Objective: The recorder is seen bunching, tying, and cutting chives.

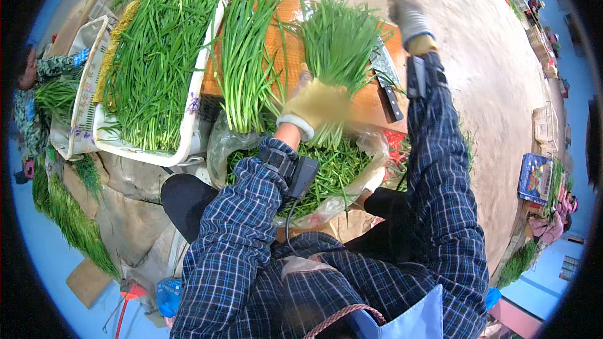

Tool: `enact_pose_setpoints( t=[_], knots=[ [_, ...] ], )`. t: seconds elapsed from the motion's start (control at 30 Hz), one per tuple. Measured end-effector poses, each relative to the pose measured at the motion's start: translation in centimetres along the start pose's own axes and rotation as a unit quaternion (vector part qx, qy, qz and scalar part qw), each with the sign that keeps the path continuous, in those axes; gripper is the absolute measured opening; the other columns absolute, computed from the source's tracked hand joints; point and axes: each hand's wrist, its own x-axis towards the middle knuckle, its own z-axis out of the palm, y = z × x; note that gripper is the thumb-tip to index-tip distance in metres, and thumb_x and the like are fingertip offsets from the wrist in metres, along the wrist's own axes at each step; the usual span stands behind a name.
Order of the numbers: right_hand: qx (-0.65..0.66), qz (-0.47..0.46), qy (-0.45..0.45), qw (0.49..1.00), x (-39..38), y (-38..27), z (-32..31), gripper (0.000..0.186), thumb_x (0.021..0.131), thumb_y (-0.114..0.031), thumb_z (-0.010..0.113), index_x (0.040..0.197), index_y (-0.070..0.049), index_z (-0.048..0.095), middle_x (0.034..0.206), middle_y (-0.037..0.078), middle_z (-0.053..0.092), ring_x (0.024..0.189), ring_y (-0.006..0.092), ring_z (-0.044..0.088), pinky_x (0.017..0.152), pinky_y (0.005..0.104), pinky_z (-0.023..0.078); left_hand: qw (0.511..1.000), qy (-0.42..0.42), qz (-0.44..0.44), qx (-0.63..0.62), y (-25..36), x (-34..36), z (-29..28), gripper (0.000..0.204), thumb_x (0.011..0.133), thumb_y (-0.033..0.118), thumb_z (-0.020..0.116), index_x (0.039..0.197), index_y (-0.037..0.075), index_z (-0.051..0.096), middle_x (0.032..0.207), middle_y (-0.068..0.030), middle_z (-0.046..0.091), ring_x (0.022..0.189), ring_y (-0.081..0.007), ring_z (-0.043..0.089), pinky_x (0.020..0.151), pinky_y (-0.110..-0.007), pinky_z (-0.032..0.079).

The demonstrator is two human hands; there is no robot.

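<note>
My left hand [317,102], in a yellow and grey work glove, grips the lower part of a thick bunch of garlic chives [342,34]. The bunch lies on an orange-brown board [289,19], its leaf tips pointing away from me. Off the board's far right corner, my right hand [409,17] is raised in a matching glove, with its fingers smeared by motion. A knife [384,81] with a black handle rests on the board to the right of the bunch. Left of my left hand, a second batch of chives [242,63] lies across the board's left side.
A white plastic crate [204,56] full of chives stands at the left, beside another crate [85,100]. Below the board, a clear plastic bag [377,157] holds loose green trimmings [336,169]. Another person's sleeve [59,63] shows at the far left.
</note>
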Motion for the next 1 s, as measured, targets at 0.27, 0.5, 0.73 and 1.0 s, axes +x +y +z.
enact_pose_setpoints(
  t=[0.27,0.5,0.73,1.0],
  knots=[
    [-0.003,-0.082,-0.190,0.978,-22.1,-1.6,-2.9,0.034,0.085,-0.021,0.063,0.110,0.001,0.061,0.091,0.009,0.065,0.074,0.0120,0.061,0.066,0.0239,0.050,0.957,0.076,-0.166,-0.227,-5.3,1.2,3.2,0.029,0.095,0.014,0.042,0.117,0.006,0.059,0.088,-0.0287,0.061,0.081,-0.0426,0.061,0.081,-0.047,0.048],
    [-0.525,-0.014,0.060,0.849,-28.4,5.6,1.0,0.051,0.074,-0.037,0.072,0.117,-0.013,0.058,0.099,0.014,0.067,0.089,0.0326,0.065,0.078,0.0408,0.051,0.989,0.110,0.098,-0.027,-5.7,-1.2,3.1,0.035,0.091,0.008,0.045,0.121,0.018,0.060,0.075,-0.0236,0.061,0.070,-0.0394,0.062,0.077,-0.048,0.049],
    [-0.675,-0.047,-0.206,0.707,-21.5,5.3,3.8,0.042,0.083,-0.040,0.063,0.110,-0.007,0.063,0.090,0.014,0.068,0.088,0.0307,0.065,0.078,0.0409,0.050,0.991,-0.008,-0.050,-0.124,-3.2,-0.4,2.4,0.039,0.092,0.044,0.049,0.100,0.012,0.070,0.100,-0.0236,0.064,0.093,-0.0371,0.063,0.082,-0.042,0.049],
    [-0.213,-0.076,-0.173,0.959,-20.4,2.7,6.3,0.041,0.089,-0.027,0.061,0.116,0.003,0.058,0.094,0.009,0.068,0.085,0.0151,0.059,0.080,0.0281,0.047,0.873,0.019,-0.065,-0.483,-6.5,-0.5,-2.0,0.026,0.085,0.020,0.063,0.096,-0.004,0.066,0.081,-0.0110,0.067,0.068,-0.0152,0.060,0.066,-0.031,0.048]
  ],
)
